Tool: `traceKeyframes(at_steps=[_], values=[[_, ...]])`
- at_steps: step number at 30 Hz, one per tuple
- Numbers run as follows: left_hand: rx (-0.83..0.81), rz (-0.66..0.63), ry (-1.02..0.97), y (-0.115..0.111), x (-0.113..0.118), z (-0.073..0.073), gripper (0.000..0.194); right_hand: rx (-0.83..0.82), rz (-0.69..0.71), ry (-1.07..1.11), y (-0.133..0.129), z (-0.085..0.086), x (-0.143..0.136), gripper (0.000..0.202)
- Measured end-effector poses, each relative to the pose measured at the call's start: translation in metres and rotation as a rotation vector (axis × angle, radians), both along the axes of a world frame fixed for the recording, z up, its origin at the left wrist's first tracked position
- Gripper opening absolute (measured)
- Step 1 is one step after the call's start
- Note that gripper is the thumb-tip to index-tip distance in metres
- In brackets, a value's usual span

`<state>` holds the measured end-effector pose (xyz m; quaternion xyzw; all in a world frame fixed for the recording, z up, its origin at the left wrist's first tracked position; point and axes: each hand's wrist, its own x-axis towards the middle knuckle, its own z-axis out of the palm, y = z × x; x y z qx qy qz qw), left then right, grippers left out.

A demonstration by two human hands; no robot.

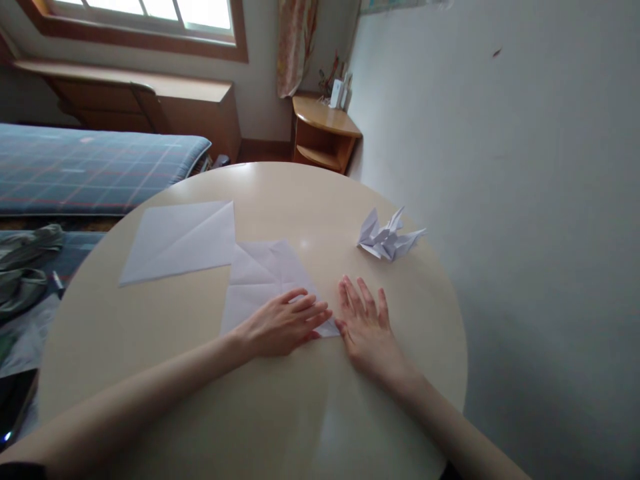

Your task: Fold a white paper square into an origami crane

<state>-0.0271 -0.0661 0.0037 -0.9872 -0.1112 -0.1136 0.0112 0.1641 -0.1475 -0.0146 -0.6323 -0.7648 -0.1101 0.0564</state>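
A smooth, glossy finish is shown by the round table (125, 317); on it, the creased sheet (257, 277) and origami birds (386, 241) are made of matt paper.

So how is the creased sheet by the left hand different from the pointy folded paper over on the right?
The creased sheet lies spread out flat, while the folded paper stands up in sharp points. The creased sheet covers more of the table; the folded paper is more compact. The left hand rests over the creased sheet, but neither hand touches the folded paper. Both are white paper.
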Motion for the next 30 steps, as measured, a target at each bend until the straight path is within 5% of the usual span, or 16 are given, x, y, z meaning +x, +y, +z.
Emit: traceKeyframes(at_steps=[7,20,30], values=[[-0.009,0.036,0.036,-0.001,0.000,-0.002,0.037,0.029,0.011,0.028,-0.001,0.000,-0.002,0.066],[0.202,0.289,-0.109,0.017,-0.009,-0.004,0.037,-0.020,-0.028,-0.078,-0.001,-0.001,-0.001,0.070],[0.167,0.371,-0.130,0.016,-0.008,-0.009,0.036,-0.010,-0.032,-0.062,-0.002,0.000,-0.001,0.067]])
